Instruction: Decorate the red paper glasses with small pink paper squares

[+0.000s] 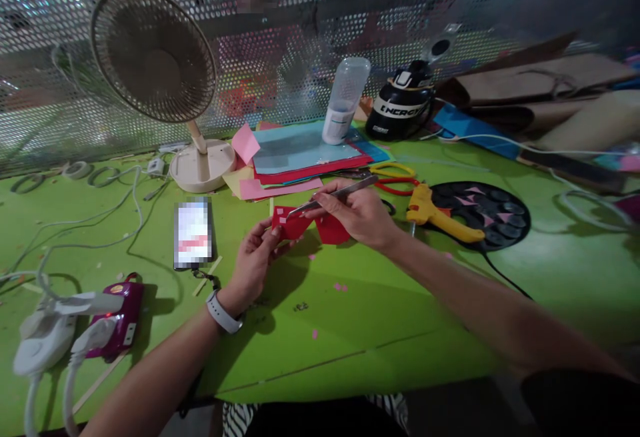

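My left hand, with a white watch band at the wrist, pinches a red paper piece by its left end, above the green table. Two small pale pink squares lie on that piece. Tweezers are gripped in my right hand, their tips pointing left and resting at or just over the red paper beside the squares. A second red section shows below my right fingers; whether it joins the first is hard to tell. Tiny pink scraps are scattered on the table below.
Right of my hands are a yellow glue gun, a dark round tray and yellow-red-handled scissors. Coloured sheets, a clear bottle, a black jug and a fan stand behind. Leftward lie a phone and plugs.
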Tool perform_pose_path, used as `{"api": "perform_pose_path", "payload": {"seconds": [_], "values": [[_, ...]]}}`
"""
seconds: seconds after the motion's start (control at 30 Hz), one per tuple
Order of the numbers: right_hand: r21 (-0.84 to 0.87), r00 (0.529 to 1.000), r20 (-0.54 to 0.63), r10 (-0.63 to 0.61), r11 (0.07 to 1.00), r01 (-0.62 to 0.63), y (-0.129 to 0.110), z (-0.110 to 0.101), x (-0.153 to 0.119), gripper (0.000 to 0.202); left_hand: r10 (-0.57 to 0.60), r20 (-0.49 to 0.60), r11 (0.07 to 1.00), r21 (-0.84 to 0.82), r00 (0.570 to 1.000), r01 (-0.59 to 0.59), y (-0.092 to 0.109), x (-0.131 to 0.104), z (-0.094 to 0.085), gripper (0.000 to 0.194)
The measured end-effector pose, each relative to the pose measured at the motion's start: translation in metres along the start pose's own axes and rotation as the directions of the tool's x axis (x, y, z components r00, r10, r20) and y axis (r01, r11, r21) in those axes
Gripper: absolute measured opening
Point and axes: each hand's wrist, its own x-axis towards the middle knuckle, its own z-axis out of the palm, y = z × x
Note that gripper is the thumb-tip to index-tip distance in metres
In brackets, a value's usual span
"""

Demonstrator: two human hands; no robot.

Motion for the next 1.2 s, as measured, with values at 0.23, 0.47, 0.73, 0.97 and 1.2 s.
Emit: {"api": "perform_pose_path", "payload": {"seconds": [0.23, 0.47, 0.73, 0.97, 1.2], "values": [[0.037, 1.000, 0.007, 0.012, 0.999, -0.012, -0.0009, -0.0001, 0.0004, 0.037, 0.006, 0.002, 1.000, 0.001, 1.000, -0.006, -0.0001, -0.0008, -0.0002, 0.029], [0.058, 1.000, 0.003, 0.016, 0.998, -0.017, -0.0009, -0.0002, 0.0002, 0.038, 0.001, -0.016, 1.000, 0.000, 1.000, -0.001, 0.0002, -0.0008, -0.0010, 0.030], [0.059, 1.000, -0.017, 0.001, 0.998, 0.000, 0.0030, 0.0009, -0.0004, 0.039, -0.001, -0.015, 1.000, -0.005, 1.000, 0.001, 0.0011, -0.0007, 0.0000, 0.029], [0.035, 1.000, -0.021, 0.006, 0.999, -0.005, -0.0004, 0.0017, -0.0005, 0.039, -0.006, -0.006, 1.000, 0.003, 1.000, 0.006, 0.0015, -0.0014, 0.0011, 0.029], [0.031, 1.000, -0.005, 0.003, 1.000, -0.003, -0.0014, 0.0020, -0.0008, 0.037, -0.007, -0.002, 1.000, 0.010, 1.000, 0.007, 0.0008, -0.0010, -0.0006, 0.029]]}}
